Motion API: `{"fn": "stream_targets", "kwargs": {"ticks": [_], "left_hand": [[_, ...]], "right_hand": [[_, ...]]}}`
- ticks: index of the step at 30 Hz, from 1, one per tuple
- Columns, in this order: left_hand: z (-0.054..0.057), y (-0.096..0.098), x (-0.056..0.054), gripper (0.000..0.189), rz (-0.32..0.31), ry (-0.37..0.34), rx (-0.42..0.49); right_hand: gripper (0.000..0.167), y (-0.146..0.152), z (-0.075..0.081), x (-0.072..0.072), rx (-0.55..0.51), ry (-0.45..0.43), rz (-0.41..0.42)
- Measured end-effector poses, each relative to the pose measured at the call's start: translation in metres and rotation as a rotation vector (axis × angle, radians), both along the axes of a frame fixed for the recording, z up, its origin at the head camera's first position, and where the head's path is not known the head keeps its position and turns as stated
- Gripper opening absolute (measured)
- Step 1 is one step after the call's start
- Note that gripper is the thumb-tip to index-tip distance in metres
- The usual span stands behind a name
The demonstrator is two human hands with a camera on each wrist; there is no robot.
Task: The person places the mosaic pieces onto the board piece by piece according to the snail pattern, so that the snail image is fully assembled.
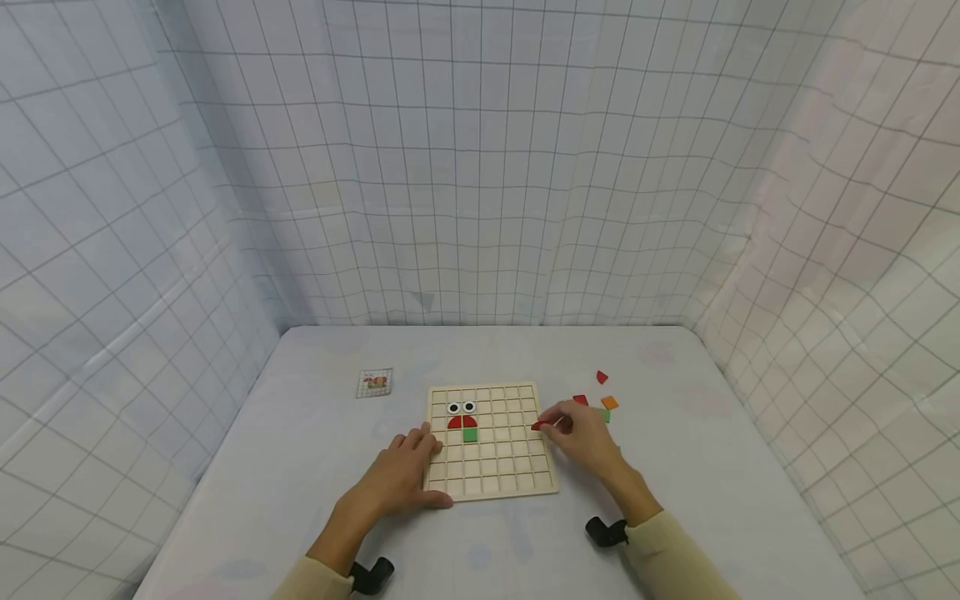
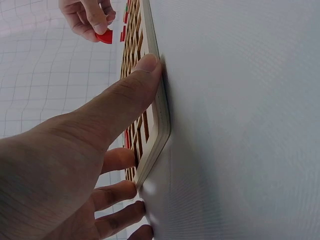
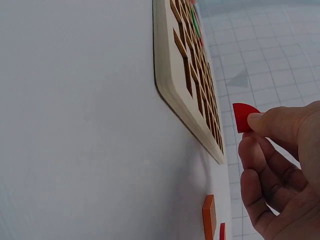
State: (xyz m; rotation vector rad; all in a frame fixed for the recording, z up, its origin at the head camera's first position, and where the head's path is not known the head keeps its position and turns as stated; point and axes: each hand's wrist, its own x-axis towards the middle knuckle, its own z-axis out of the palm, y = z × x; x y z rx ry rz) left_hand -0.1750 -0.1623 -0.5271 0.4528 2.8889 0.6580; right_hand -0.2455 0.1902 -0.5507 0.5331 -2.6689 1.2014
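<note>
A wooden grid board [image 1: 517, 482] lies flat on the table. Set in its upper left cells are two eye tiles [image 1: 453, 408], two red quarter-circle tiles [image 1: 455, 423] below them, and a green square tile [image 1: 470, 435]. My left hand [image 1: 401, 473] rests at the board's near left corner, the thumb on the front edge and the fingers spread along the left side. Between thumb and fingertips, my right hand [image 1: 583, 433] pinches a red quarter-circle tile [image 3: 242, 116], held above the board's right edge.
Right of the board lie loose tiles: a red quarter-circle piece [image 1: 602, 377], an orange square [image 1: 610, 402], another red piece [image 1: 581, 400] and green ones [image 1: 606, 415] partly behind the right hand. A small picture card [image 1: 374, 383] lies at the back left. Grid-patterned cloth encloses the table.
</note>
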Motion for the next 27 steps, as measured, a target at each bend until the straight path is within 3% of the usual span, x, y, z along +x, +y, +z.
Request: {"fn": "stream_targets", "kwargs": {"ticks": [8,19,27], "left_hand": [[0.000,0.000,0.000,0.091,-0.005,-0.006,0.000],[0.005,-0.001,0.001,0.090,-0.014,0.000,0.005],[-0.001,-0.003,-0.002,0.091,-0.016,-0.008,-0.014]], "right_hand": [[0.013,-0.015,0.000,0.006,-0.014,0.025,0.075],[0.010,-0.041,0.002,0.011,0.012,-0.051,0.148],[0.008,-0.060,0.003,0.017,0.020,-0.077,0.187]]}}
